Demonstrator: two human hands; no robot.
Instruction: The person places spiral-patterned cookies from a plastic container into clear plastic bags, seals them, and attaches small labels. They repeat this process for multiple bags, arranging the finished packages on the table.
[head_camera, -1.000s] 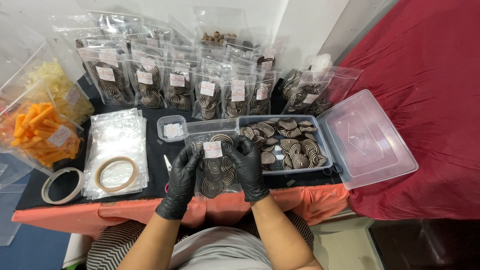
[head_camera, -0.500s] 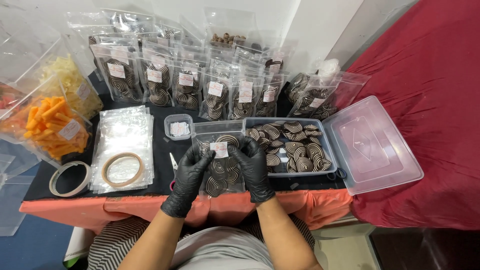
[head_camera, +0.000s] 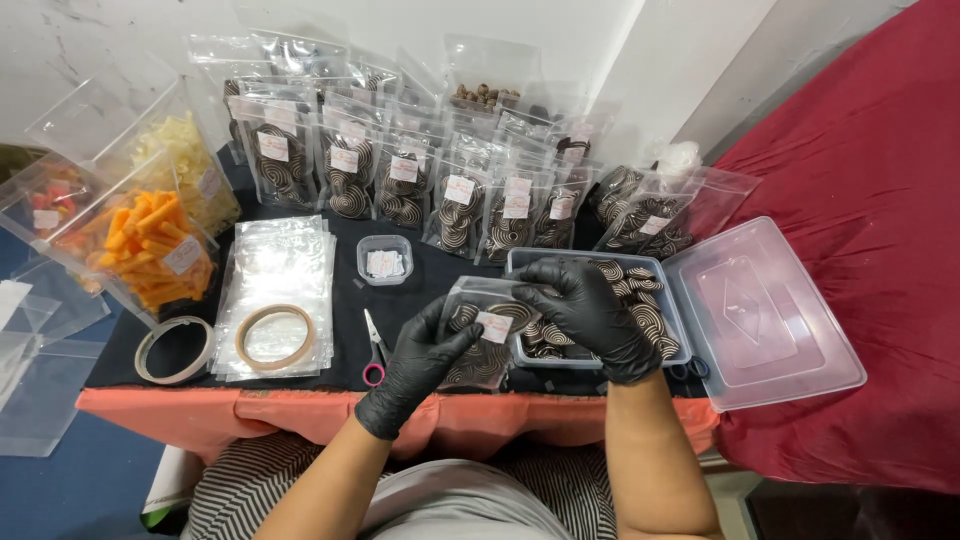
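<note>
Both gloved hands hold a clear pouch of spiral biscuits above the counter's front edge: left hand fingers curled under it, right hand fingers pinching its top beside the open tub.

We wear thin black disposable gloves, slightly glossy, on both hands. The glove on our left hand fits snugly and ends in a rolled cuff just past the wrist; the one on our right hand creases over the knuckles and stops at the wrist as well. Above the cuffs our forearms are bare, with no sleeves, watch or bands on them. Below, at the near edge of the desk, we see a plain grey top across our middle and a garment with fine black-and-white stripes over our lap.
</note>
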